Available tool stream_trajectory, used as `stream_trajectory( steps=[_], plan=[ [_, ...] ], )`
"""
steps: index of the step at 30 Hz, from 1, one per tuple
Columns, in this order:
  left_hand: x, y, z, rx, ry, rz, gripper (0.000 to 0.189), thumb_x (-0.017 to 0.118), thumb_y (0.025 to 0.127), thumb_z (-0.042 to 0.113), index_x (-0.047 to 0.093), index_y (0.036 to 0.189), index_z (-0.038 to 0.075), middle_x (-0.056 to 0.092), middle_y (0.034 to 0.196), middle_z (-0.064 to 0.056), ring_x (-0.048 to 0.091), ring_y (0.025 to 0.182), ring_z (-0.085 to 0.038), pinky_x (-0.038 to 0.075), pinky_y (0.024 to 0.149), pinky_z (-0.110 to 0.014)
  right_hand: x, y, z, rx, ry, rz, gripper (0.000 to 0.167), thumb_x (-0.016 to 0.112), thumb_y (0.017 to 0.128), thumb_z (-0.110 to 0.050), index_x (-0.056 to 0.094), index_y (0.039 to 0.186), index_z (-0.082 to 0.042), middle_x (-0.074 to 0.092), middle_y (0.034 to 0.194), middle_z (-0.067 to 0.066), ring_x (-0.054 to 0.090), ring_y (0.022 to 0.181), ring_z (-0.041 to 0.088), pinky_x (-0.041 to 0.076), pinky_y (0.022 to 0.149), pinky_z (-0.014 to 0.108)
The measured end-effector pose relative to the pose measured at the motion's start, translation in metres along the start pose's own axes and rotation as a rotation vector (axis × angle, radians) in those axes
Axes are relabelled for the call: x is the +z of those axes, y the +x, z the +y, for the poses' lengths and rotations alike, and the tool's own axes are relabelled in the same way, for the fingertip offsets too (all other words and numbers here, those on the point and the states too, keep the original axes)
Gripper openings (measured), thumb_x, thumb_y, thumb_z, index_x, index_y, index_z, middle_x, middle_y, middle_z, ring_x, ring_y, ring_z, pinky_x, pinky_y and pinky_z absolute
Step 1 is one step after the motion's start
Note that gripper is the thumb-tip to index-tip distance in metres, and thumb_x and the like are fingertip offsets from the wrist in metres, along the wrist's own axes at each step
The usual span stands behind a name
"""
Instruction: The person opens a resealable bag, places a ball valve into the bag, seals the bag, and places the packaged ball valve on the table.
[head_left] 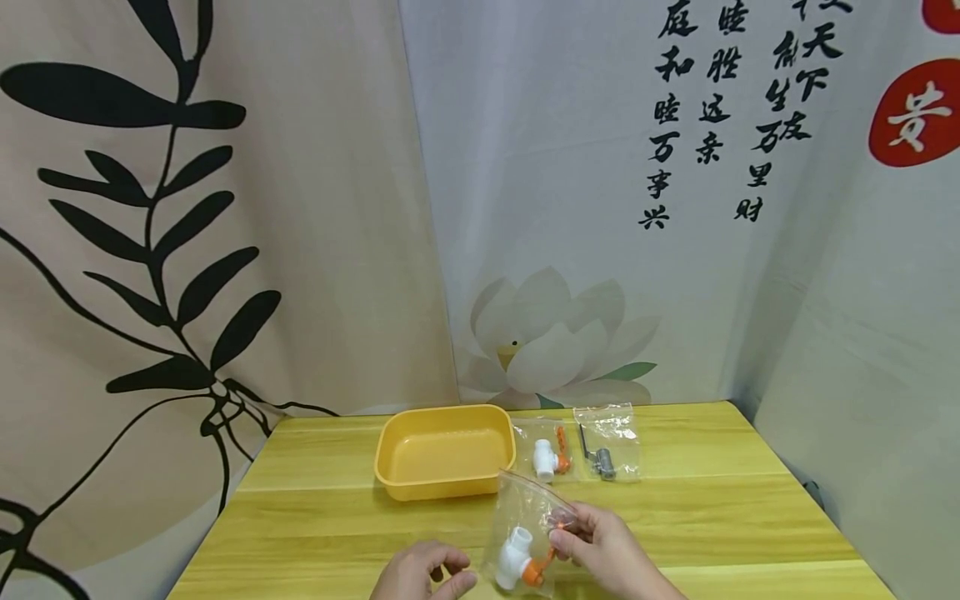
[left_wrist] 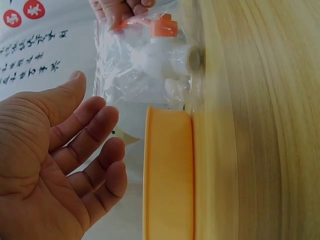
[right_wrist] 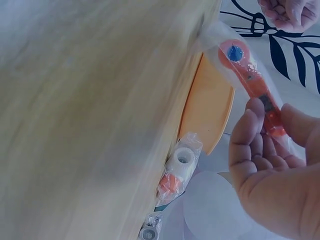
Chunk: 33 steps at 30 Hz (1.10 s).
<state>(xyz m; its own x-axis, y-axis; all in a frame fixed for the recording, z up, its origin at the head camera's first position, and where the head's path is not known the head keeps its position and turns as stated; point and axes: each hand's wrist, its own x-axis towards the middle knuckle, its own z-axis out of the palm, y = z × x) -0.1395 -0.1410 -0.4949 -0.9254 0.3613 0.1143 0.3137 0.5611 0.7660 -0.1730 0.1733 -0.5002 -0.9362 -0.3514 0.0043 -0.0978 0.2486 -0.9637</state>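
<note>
My right hand (head_left: 603, 546) pinches a clear plastic bag that holds a white plastic ball valve (head_left: 514, 557) with an orange handle. In the right wrist view, thumb and fingers grip the bag around the end of the orange handle (right_wrist: 250, 75). The bag hangs in front of the yellow tray (head_left: 446, 492), near the table's front. Beside it, to the left, my left hand (head_left: 423, 571) holds nothing. Its fingers are loosely bent and apart from the bag, as the left hand (left_wrist: 65, 150) shows in the left wrist view.
Behind the held bag, a second bagged white valve (head_left: 546, 460) with an orange handle lies just right of the tray. Further right lies a clear bag with a grey cylindrical part (head_left: 603, 463) and a thin dark rod. A printed curtain (head_left: 345, 208) hangs behind the wooden table (head_left: 712, 500).
</note>
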Motion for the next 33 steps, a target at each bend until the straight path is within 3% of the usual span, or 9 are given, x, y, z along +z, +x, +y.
stream_trajectory(
  steps=[6, 8, 13, 18, 26, 33],
  plan=[
    [-0.001, 0.001, -0.001, -0.013, -0.011, -0.02, 0.031, 0.077, 0.099, 0.041, 0.08, 0.105, 0.01, 0.074, 0.094, 0.014, 0.054, 0.078, 0.005, 0.047, 0.066, -0.021, 0.001, 0.0, 0.0, 0.034, 0.017, 0.056, 0.041, 0.071, 0.104, -0.016, 0.064, 0.131, 0.013, 0.071, 0.131, 0.03, 0.077, 0.107, 0.021, 0.064, 0.086, 0.028],
    [-0.002, 0.001, -0.001, -0.025, -0.013, -0.028, 0.03, 0.077, 0.099, 0.039, 0.08, 0.105, 0.01, 0.074, 0.094, 0.014, 0.054, 0.078, 0.005, 0.047, 0.066, -0.021, 0.0, -0.001, -0.001, 0.057, 0.016, 0.074, 0.047, 0.071, 0.104, -0.018, 0.06, 0.136, 0.015, 0.07, 0.132, 0.031, 0.077, 0.107, 0.027, 0.065, 0.085, 0.031],
    [-0.002, 0.002, -0.002, -0.032, -0.016, -0.041, 0.031, 0.076, 0.1, 0.039, 0.08, 0.107, 0.009, 0.074, 0.094, 0.013, 0.055, 0.078, 0.005, 0.048, 0.066, -0.021, -0.008, -0.002, 0.0, 0.079, -0.028, 0.102, 0.054, 0.071, 0.104, -0.023, 0.057, 0.141, 0.014, 0.075, 0.125, 0.025, 0.078, 0.097, 0.021, 0.064, 0.077, 0.032],
    [-0.003, 0.001, -0.004, -0.025, -0.025, -0.043, 0.03, 0.076, 0.1, 0.038, 0.08, 0.108, 0.009, 0.075, 0.095, 0.013, 0.055, 0.078, 0.005, 0.048, 0.066, -0.021, -0.025, -0.007, 0.0, 0.091, -0.073, 0.122, 0.055, 0.07, 0.105, -0.024, 0.056, 0.142, 0.014, 0.074, 0.129, 0.026, 0.077, 0.097, 0.019, 0.064, 0.076, 0.033],
    [-0.004, 0.0, -0.006, -0.043, -0.009, -0.036, 0.031, 0.076, 0.099, 0.039, 0.08, 0.108, 0.01, 0.074, 0.095, 0.014, 0.054, 0.079, 0.004, 0.047, 0.066, -0.021, -0.069, -0.023, 0.0, 0.134, -0.219, 0.211, 0.046, 0.07, 0.104, -0.019, 0.06, 0.138, 0.011, 0.073, 0.13, 0.025, 0.076, 0.099, 0.017, 0.062, 0.077, 0.029],
    [-0.011, -0.002, -0.012, -0.059, 0.013, -0.064, 0.032, 0.073, 0.102, 0.041, 0.079, 0.11, 0.01, 0.072, 0.096, 0.015, 0.052, 0.078, 0.004, 0.045, 0.066, -0.021, -0.136, -0.028, -0.003, 0.188, -0.433, 0.211, 0.048, 0.066, 0.106, -0.019, 0.054, 0.141, 0.011, 0.078, 0.117, 0.017, 0.075, 0.098, 0.021, 0.061, 0.078, 0.035]
  ],
)
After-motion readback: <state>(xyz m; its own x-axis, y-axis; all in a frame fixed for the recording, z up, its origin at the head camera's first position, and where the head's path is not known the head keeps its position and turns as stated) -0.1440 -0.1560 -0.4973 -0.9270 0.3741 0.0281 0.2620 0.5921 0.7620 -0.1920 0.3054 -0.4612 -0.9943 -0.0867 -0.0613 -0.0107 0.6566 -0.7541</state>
